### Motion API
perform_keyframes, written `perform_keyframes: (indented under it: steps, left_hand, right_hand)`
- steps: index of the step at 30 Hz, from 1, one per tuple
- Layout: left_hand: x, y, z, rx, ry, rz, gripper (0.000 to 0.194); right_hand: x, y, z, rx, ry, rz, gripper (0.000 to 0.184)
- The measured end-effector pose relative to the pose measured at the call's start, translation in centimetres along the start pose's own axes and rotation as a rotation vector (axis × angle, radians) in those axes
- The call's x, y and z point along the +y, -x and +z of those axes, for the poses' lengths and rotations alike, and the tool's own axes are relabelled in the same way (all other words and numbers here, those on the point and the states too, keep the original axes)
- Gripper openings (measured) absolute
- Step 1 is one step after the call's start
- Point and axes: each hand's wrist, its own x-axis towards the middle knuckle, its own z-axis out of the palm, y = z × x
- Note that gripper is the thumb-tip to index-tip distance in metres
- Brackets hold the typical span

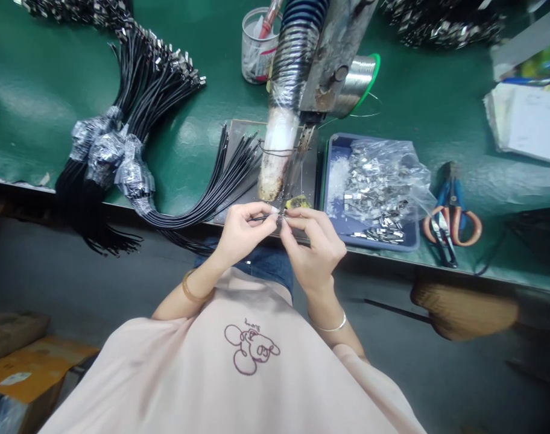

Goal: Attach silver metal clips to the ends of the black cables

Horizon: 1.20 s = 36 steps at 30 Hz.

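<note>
My left hand (244,232) pinches the end of a thin black cable (260,219) at the front edge of the green bench. Facing it, my right hand (312,244) pinches a small metal connector shell (284,215), and the fingertips of both hands meet there. Just above them stands a soldering fixture (302,72) with a ribbed hose and a taped nozzle. A loose fan of black cables (221,181) lies to the left of my hands on a grey plate.
A blue tray (338,144) holds a plastic bag of metal shells (383,181). Orange-handled scissors and blue snips (451,217) lie to the right. Taped cable bundles (121,157) lie at left. A solder spool (363,75) and a clear cup (257,48) stand behind.
</note>
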Motion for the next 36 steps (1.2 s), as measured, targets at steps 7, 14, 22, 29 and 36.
perform_keyframes:
  steps: [7, 14, 22, 29, 36]
  left_hand:
    - [-0.07, -0.27, -0.5, -0.051, 0.042, 0.002, 0.02]
    - [-0.05, -0.55, -0.89, -0.095, 0.054, -0.048, 0.02]
    - [-0.17, -0.25, -0.53, -0.063, 0.03, 0.014, 0.017]
    - [-0.13, -0.04, -0.29, -0.027, 0.004, 0.048, 0.015]
    - [-0.04, -0.67, -0.94, -0.13, 0.046, -0.039, 0.017]
  right_hand:
    - [-0.28, -0.13, -0.14, 0.019, 0.029, -0.03, 0.016]
    - [0.14, 0.13, -0.15, -0.014, -0.003, -0.065, 0.018]
    - [0.11, -0.11, -0.07, -0.009, 0.009, -0.033, 0.016]
    - [-0.18, -0.23, -0.06, 0.013, 0.013, -0.023, 0.015]
    - [0.22, 0.09, -0.13, -0.003, 0.012, -0.094, 0.018]
